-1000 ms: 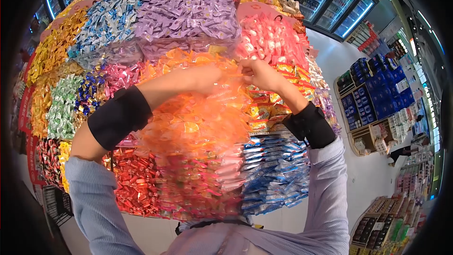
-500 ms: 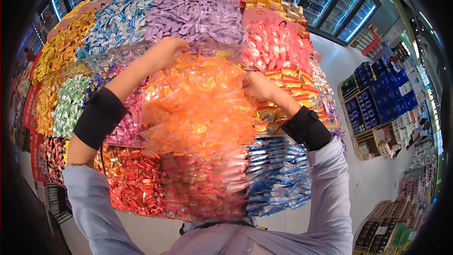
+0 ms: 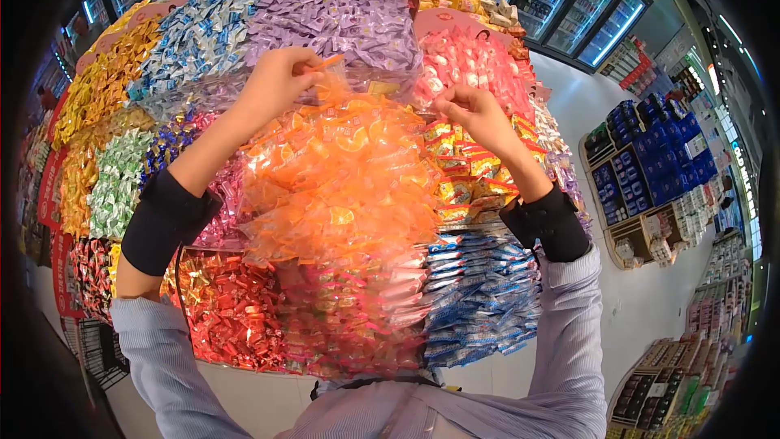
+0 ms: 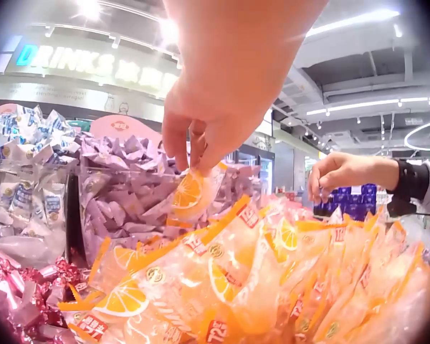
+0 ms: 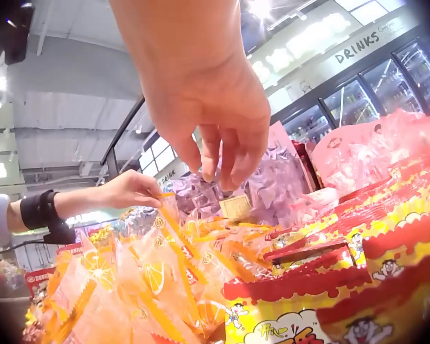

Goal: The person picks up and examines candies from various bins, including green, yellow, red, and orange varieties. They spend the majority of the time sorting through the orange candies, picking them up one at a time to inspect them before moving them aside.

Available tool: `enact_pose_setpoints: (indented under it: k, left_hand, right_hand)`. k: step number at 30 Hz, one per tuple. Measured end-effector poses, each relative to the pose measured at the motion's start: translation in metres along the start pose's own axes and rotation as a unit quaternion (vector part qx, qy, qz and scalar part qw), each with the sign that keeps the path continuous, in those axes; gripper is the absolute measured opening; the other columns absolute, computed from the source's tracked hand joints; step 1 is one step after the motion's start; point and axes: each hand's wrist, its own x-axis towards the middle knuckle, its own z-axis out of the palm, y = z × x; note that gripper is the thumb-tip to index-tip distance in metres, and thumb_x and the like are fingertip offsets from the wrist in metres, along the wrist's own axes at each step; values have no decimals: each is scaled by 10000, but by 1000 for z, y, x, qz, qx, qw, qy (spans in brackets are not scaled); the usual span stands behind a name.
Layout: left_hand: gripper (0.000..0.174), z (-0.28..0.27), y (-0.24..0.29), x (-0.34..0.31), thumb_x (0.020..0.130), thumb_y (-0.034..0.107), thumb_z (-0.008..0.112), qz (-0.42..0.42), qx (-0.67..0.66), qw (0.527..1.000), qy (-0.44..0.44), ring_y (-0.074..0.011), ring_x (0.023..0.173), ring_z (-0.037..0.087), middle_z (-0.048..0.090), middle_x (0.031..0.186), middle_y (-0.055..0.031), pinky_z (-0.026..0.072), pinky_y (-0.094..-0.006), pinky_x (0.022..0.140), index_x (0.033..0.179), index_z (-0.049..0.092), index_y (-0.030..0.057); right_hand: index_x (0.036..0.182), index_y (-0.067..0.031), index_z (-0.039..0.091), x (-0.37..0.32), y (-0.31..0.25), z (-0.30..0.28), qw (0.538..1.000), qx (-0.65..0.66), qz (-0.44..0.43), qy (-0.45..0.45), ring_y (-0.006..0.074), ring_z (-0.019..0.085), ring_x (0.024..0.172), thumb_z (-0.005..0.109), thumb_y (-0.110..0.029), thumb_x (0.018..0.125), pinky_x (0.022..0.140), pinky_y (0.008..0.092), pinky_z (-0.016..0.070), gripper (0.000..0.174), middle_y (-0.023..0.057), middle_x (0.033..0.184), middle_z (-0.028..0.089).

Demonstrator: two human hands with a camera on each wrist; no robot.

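A heap of orange-slice candy packets [image 3: 349, 134] fills the middle of the display, each in clear wrap with an orange edge. At its back edge my left hand [image 3: 280, 81] pinches one orange candy packet [image 4: 190, 195] by its top, and the packet hangs beside the purple-wrapped candies [image 4: 125, 197]. My right hand [image 3: 479, 114] hovers over the far right side, near the red-and-yellow snack packets [image 5: 287, 304]. Its fingers [image 5: 229, 158] hang loosely curled, with nothing between them in the right wrist view.
Pink-wrapped candies [image 3: 471, 69] lie behind my right hand. Blue-and-white packets [image 3: 479, 297] and red candies [image 3: 236, 309] sit along the near edge. Clear dividers [image 4: 75, 208] stand between sections. Drinks fridges [image 3: 561, 8] line the back, and stacked blue goods [image 3: 674, 146] stand across the aisle.
My left hand went from mid-heap to its back left edge, and now an orange packet shows in its fingers. My right hand has lifted away from the heap's right edge, backward and rightward.
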Motion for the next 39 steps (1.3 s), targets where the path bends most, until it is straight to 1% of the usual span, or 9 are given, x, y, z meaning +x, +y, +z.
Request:
enact_pose_setpoints:
  k: [5,14,17,20,24,26,30,38,39]
  left_hand:
    - [149,5,28,-16,824,114,613,-113,-314,942,-40,-58,768,573,617,844,-20,464,-208,692,920,609,0]
    - [180,22,73,-55,798,101,648,-94,-452,887,-20,-60,770,571,624,854,-23,454,-205,705,940,595,4]
    - [166,25,66,-65,789,85,654,-81,-422,902,-50,-61,731,566,618,820,-20,457,-214,682,922,594,5]
    - [143,23,77,-80,793,68,635,-58,-311,946,-73,-100,766,585,618,836,-42,467,-222,697,918,596,8]
    - [149,8,83,-92,771,57,620,304,-1,951,-55,-200,817,604,610,875,-82,480,-244,700,918,609,33]
    - [147,9,90,-96,754,68,617,288,-39,956,-50,-248,846,594,599,892,-92,498,-280,694,898,602,43]
    - [123,13,84,-91,727,82,611,506,110,854,46,-273,883,585,588,911,-83,526,-353,676,835,566,42]
    - [112,10,91,-97,706,70,606,501,141,849,91,-267,875,593,588,954,-85,510,-362,707,770,515,59]
    - [108,10,92,-100,710,75,606,499,148,849,92,-263,873,595,591,958,-86,504,-361,718,766,515,63]
  right_hand:
    - [980,10,570,-3,-13,20,980,197,-4,-17,126,603,814,576,-198,861,716,254,474,239,48,849,626]
    - [1079,6,496,-37,-48,56,958,284,1,-46,152,620,776,624,-104,820,662,257,502,309,81,876,624]
    - [1013,0,524,-45,-38,59,968,249,-34,-19,176,617,724,648,-102,797,631,286,491,269,82,830,624]
    - [985,-19,553,-61,-39,52,984,-76,-158,35,174,604,811,648,-31,768,698,285,485,237,102,903,623]
    - [886,-16,524,-68,-35,41,885,-185,-422,68,289,581,776,654,-39,695,621,347,462,233,125,917,591]
    - [875,-22,518,-71,-39,37,815,-246,-515,104,278,577,796,648,-35,679,629,346,465,236,126,958,587]
    - [866,-20,514,-85,-49,34,798,-276,-529,86,263,578,794,646,-49,679,643,349,471,231,128,972,589]
    - [947,-10,528,-94,-40,35,850,-235,-470,26,281,567,862,618,-33,680,724,339,468,282,139,1008,573]
    - [969,-10,531,-96,-44,35,906,-173,-386,-5,269,565,871,610,-26,697,735,328,464,284,136,1009,572]
